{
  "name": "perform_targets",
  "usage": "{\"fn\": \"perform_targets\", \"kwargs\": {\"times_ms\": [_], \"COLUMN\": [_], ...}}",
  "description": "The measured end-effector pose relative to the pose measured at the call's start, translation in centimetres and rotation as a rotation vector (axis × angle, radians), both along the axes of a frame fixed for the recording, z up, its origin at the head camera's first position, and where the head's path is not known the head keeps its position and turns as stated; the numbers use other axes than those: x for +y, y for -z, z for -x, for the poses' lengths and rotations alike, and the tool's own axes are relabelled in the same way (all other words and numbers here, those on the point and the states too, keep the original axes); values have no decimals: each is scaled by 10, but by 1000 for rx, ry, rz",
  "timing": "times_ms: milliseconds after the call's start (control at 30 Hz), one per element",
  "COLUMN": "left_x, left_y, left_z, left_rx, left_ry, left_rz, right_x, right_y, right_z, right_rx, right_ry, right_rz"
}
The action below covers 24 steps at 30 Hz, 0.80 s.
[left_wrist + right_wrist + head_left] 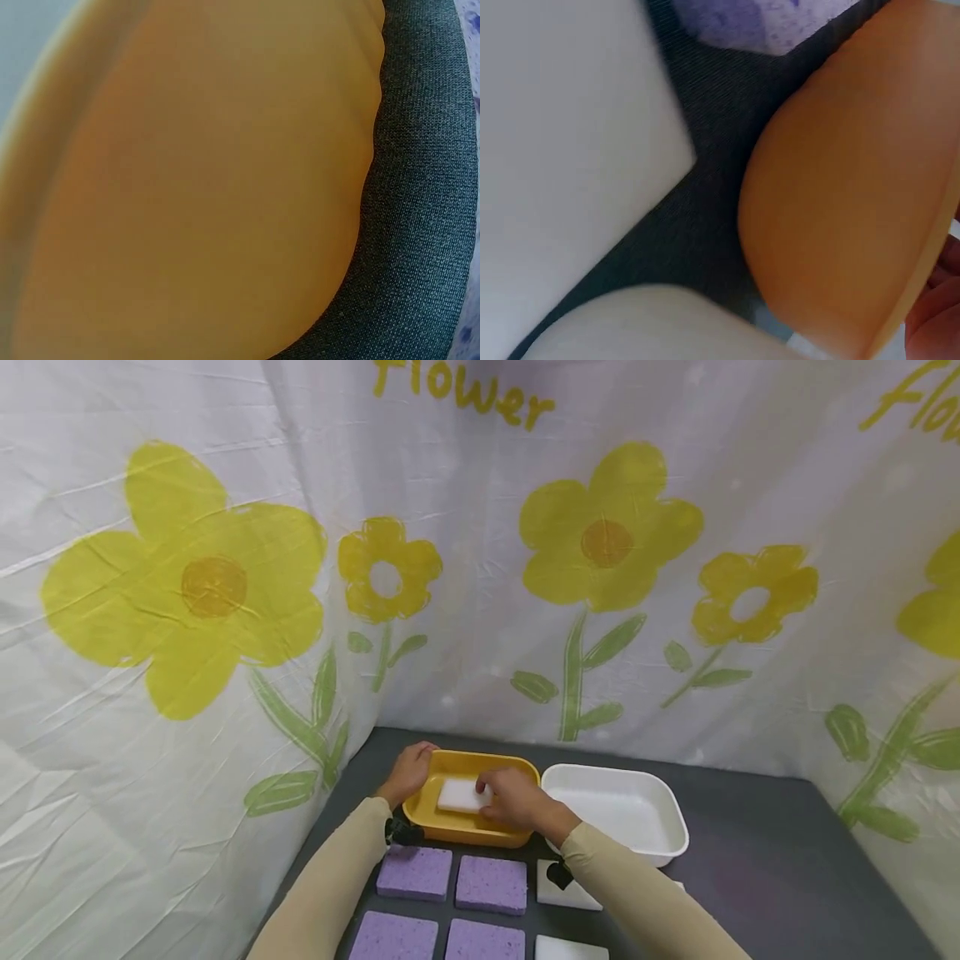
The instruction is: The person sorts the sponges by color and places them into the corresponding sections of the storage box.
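In the head view a yellow plastic tray stands near the back of the table with a white sponge block lying inside. My right hand reaches over the tray's right side and pinches the block's right end with curled fingers and thumb. My left hand rests against the tray's left rim; how its fingers lie behind the rim is hidden. The left wrist view is mostly filled by the tray's outer wall. Part of my right hand shows beyond the tray's edge in the right wrist view.
A white plastic tray stands right beside the yellow one. In front lie several purple sponge blocks in rows, with white blocks to their right, partly under my right arm. A flower-printed curtain borders the dark table.
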<state>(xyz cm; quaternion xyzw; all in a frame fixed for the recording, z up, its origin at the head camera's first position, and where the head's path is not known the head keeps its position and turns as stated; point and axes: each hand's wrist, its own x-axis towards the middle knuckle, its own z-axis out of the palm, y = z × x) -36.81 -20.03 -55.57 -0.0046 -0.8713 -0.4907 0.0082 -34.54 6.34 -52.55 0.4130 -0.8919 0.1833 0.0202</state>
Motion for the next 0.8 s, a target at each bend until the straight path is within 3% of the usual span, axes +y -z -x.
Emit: {"fn": "perform_targets", "kwargs": {"times_ms": [267, 400, 500, 567, 633, 800], "left_x": [1, 3, 3, 3, 2, 0], "left_y": [-3, -6, -7, -6, -6, -4], "left_z": [-1, -1, -1, -1, -1, 1], "left_rx": [2, 9, 18, 22, 26, 17], "left_ry": [1, -5, -5, -6, -3, 4], "left_rz": [13, 23, 29, 27, 25, 10], "right_x": [-18, -25, -30, -33, -36, -40], "right_y": [18, 18, 5, 6, 13, 58], "right_z": [18, 18, 8, 6, 9, 34], "right_rx": [-36, -18, -29, -43, -67, -89], "right_ry": [38, 34, 33, 29, 26, 27], "right_rz": [12, -11, -13, 3, 17, 36]}}
